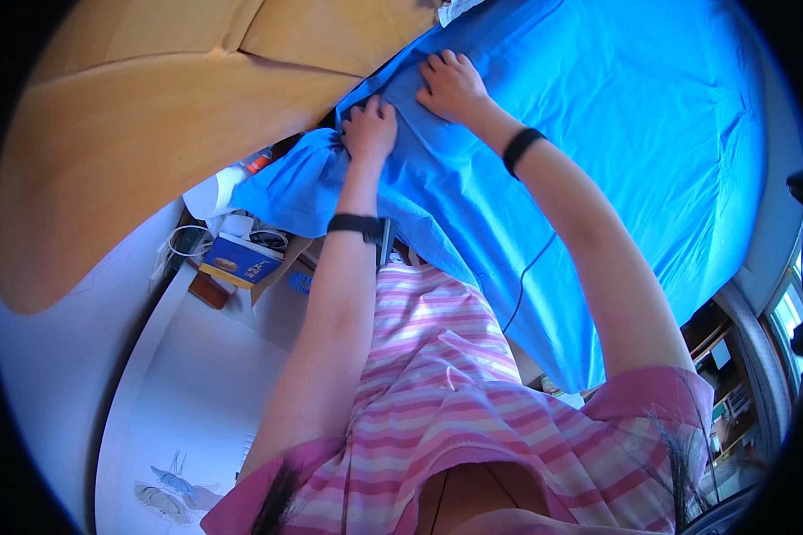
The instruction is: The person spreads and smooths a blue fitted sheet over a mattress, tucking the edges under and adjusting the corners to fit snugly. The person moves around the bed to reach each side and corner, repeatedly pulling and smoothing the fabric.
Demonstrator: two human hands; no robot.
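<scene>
A wide blue bed sheet (633, 178) drapes over what looks like a bed, wrinkled and hanging down toward me. My left hand (370, 131) is at its edge beside a tan headboard-like panel (196, 134), fingers bent into the cloth, which bunches into folds next to them. What lies under those fingertips is hidden. Farther up and to the right, my right hand (453, 86) rests palm down on the sheet with its fingers spread and slightly bent. Each wrist wears a black band.
Left of the sheet's gathered corner, a blue and yellow box (241, 260) sits among white cables (272, 239) and a white roll-like object (207, 196). A thin dark cord (528, 275) hangs across the sheet. Shelves (732, 383) and a window (790, 312) stand at the right.
</scene>
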